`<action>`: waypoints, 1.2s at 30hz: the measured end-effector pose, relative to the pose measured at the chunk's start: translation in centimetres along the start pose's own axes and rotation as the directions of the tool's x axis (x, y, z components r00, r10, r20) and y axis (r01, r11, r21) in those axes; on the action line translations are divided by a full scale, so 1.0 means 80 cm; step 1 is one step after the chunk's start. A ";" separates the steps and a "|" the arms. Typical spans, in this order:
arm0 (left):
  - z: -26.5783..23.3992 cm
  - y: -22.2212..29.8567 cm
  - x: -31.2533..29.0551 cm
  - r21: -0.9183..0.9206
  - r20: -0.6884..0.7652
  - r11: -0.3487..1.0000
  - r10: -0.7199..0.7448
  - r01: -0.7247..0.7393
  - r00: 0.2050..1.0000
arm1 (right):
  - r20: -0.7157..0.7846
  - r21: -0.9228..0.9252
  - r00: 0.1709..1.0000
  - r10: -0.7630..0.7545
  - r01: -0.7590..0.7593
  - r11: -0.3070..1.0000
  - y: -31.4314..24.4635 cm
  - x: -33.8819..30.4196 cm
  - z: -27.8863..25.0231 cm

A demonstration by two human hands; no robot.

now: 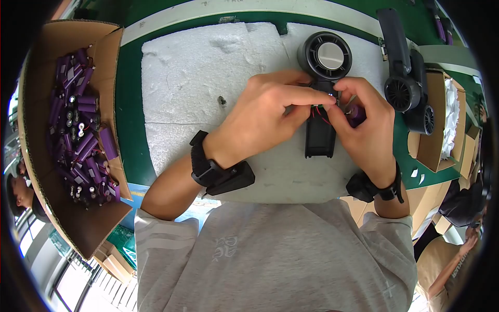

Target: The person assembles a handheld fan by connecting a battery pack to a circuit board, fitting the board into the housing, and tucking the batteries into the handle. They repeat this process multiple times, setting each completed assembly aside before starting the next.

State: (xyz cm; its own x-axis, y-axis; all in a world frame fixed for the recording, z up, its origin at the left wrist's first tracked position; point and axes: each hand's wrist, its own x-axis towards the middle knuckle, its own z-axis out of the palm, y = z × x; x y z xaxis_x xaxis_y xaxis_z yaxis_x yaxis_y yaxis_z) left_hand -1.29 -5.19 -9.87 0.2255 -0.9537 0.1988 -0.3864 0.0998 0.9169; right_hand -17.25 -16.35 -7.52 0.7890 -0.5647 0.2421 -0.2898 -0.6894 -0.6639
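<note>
A black handheld fan (322, 51) lies on the white foam sheet, its round head away from me and its hollow handle (319, 138) open toward me. My left hand (273, 106) is closed, index finger and thumb at the edge of a small green circuit board (315, 106) in the upper handle. From the other side, my right hand (366, 125) pinches at the same spot, thumb and index finger nearly meeting my left fingertip. A purple battery (356, 115) sits within my curled right fingers. Red wires (323, 115) run beside the board; their ends are hidden by my fingers.
A cardboard box (78, 223) of purple batteries (86, 151) stands at left. More black fans (403, 91) lie at right, beside a smaller box (442, 125) holding white pieces. The foam sheet (192, 78) covers much of the green table (130, 109). Other people are at both sides.
</note>
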 end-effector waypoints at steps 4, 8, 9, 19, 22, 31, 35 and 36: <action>0.001 0.000 -0.003 0.141 0.005 0.988 0.063 -0.063 0.998 | 0.325 0.067 0.910 0.257 -0.293 0.954 -0.003 0.006 -0.022; -0.002 -0.001 -0.003 0.115 0.006 0.992 0.044 -0.044 0.999 | 0.588 0.236 0.796 0.146 -0.341 0.910 -0.002 0.004 -0.049; -0.006 -0.002 -0.003 0.097 0.015 0.995 0.030 -0.031 0.999 | 0.579 0.280 0.803 0.139 -0.356 0.891 0.002 0.003 -0.050; -0.034 -0.008 0.005 -0.052 0.062 0.995 -0.087 0.090 0.994 | 0.398 0.105 0.788 0.470 -0.548 0.830 0.004 0.018 -0.048; -0.030 -0.002 0.005 -0.078 0.028 0.976 -0.201 0.203 0.979 | 0.211 -0.093 0.955 0.210 -0.194 0.977 0.002 0.010 -0.041; -0.017 -0.001 0.001 -0.049 -0.070 0.985 -0.167 0.164 0.983 | 0.206 -0.174 0.967 -0.153 0.190 0.966 -0.012 -0.006 -0.038; -0.022 0.003 -0.003 -0.035 -0.049 0.982 -0.189 0.187 0.981 | 0.223 -0.250 0.963 -0.151 0.206 0.946 -0.019 -0.005 -0.034; -0.023 0.003 -0.001 -0.033 -0.041 0.982 -0.189 0.188 0.981 | 0.231 -0.262 0.962 -0.147 0.207 0.943 -0.018 -0.003 -0.034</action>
State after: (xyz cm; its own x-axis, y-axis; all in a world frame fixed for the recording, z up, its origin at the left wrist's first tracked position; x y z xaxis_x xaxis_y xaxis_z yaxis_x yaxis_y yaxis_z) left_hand 0.25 -4.56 -9.00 0.3304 -0.9431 0.0360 -0.3078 -0.0717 0.9487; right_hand -18.47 -16.48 -4.72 0.9266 -0.3367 0.1672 -0.2514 -0.8856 -0.3905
